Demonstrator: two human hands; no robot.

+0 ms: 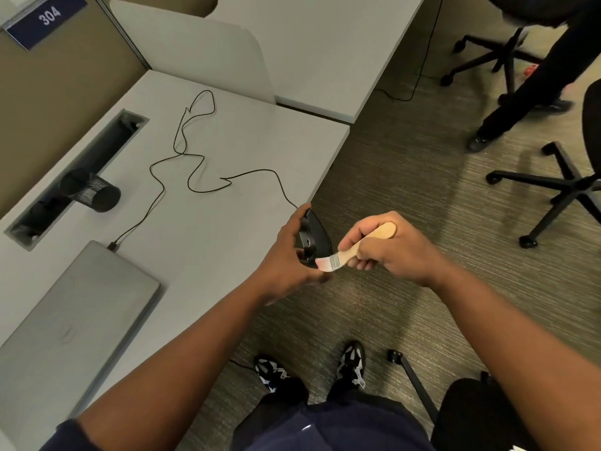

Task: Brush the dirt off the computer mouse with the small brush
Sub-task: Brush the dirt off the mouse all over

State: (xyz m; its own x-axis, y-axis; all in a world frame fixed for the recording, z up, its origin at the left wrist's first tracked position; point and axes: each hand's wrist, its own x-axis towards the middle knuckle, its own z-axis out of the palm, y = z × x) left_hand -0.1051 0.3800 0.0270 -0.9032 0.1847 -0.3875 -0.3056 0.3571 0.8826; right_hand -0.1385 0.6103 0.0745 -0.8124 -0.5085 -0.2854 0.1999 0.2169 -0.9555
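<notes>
One black computer mouse [313, 237] is pinched on edge in the left hand [286, 258] past the worktop [227, 222] edge; the right hand [387, 247], its grip wrapped around one small brush [357, 247], sets bristles against it.

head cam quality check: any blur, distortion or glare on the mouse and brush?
Head view: strong wide-angle bending, the desk edges splay outward. Mouse and brush are reasonably sharp; the bristles look slightly soft. Lighting is even and diffuse, with no harsh glare. The seated person's leg at top right is motion-blurred. The black mouse shows little surface detail.
</notes>
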